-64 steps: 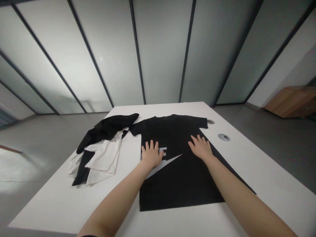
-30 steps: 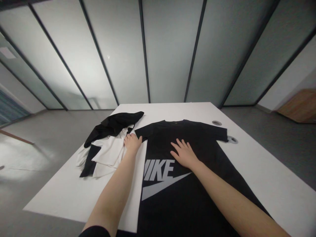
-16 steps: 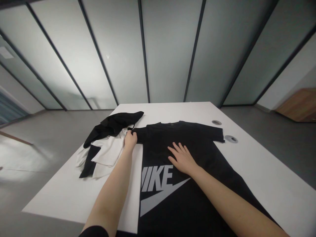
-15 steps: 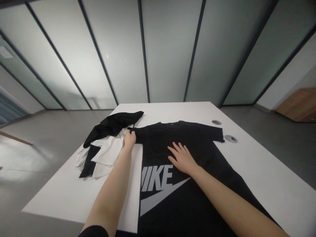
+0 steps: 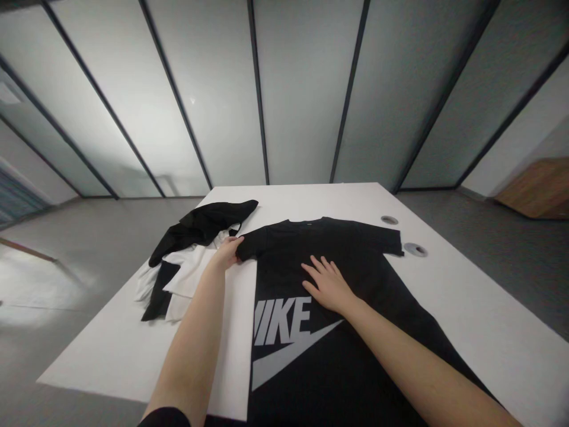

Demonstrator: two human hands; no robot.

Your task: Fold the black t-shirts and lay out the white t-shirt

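A black T-shirt [image 5: 355, 255] with a grey NIKE print and swoosh lies spread on the white table, its collar at the far side and its lower part reaching the near edge. At the end of its left-hand sleeve, my left hand [image 5: 227, 251] pinches the cuff between thumb and fingers. My right hand [image 5: 328, 286] rests flat on the chest above the print, fingers spread. Beside my left hand is a heap of clothes, with a black garment [image 5: 208, 222] on top and a white garment [image 5: 189, 273] below it.
The white table [image 5: 102, 356] stands before a frosted glass partition [image 5: 297, 89]. Two round grey-rimmed fittings, a far grommet [image 5: 389, 220] and a nearer grommet [image 5: 416, 249], sit at the table's right. A wooden piece of furniture [image 5: 533, 188] stands on the floor at right.
My left hand went from the print out to the left sleeve and took hold of its cuff. My right hand shifted left over the chest and now stays still. The shirt slid nearer.
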